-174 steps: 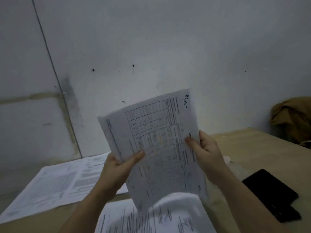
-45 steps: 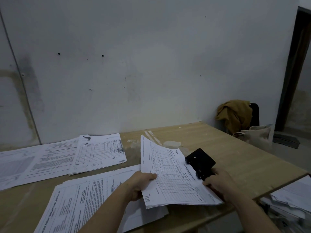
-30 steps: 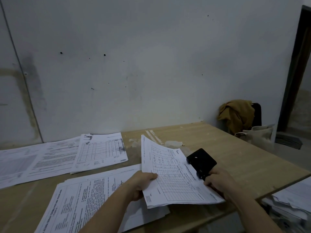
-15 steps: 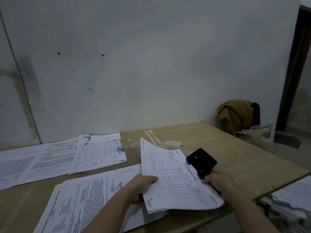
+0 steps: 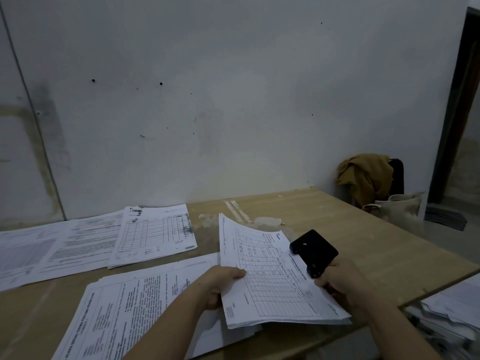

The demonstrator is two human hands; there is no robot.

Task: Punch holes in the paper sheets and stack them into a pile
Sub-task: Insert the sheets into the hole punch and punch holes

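1. Back edge of the wooden surface [image 5: 345, 229] tight against the white wall [image 5: 233, 100]. Right edge on a slant from the far corner toward the lower right. Near edge back across below the forearms.
2. Open room: bare wood beyond and to the right of the black hole punch [image 5: 313, 252], out to the right edge. Also a narrower bare strip between the far sheets and the near pile.
3. Past the far right corner: a chair under an ochre cloth [image 5: 363, 175], a pale bag [image 5: 400, 207] just beside it, and a dark door frame [image 5: 454, 113] behind.
4. Below the right edge, at lower right and off the surface: more loose papers [image 5: 452, 307].
5. Along the wall at left, flat on the wood: overlapping printed sheets [image 5: 85, 245], with a ruled form [image 5: 155, 235] rightmost.
6. Under the left forearm: a thick near pile [image 5: 130, 307] of printed pages, flat, with its right part hidden under the held sheaf [image 5: 272, 279].
7. That sheaf: between the two hands, over the near pile, with its far corner lifted off the wood and its near right corner close to the near edge.
8. By the left hand [image 5: 220, 284]: a pinch on the sheaf's left edge, thumb flat on top, fingers tucked beneath and out of sight.
9. By the right hand [image 5: 340, 280]: fingers curled tight round the near end of the hole punch.
10. Hole punch at the sheaf's right long edge, tilted with its far end up. Impossible to tell whether the paper edge sits inside the slot.
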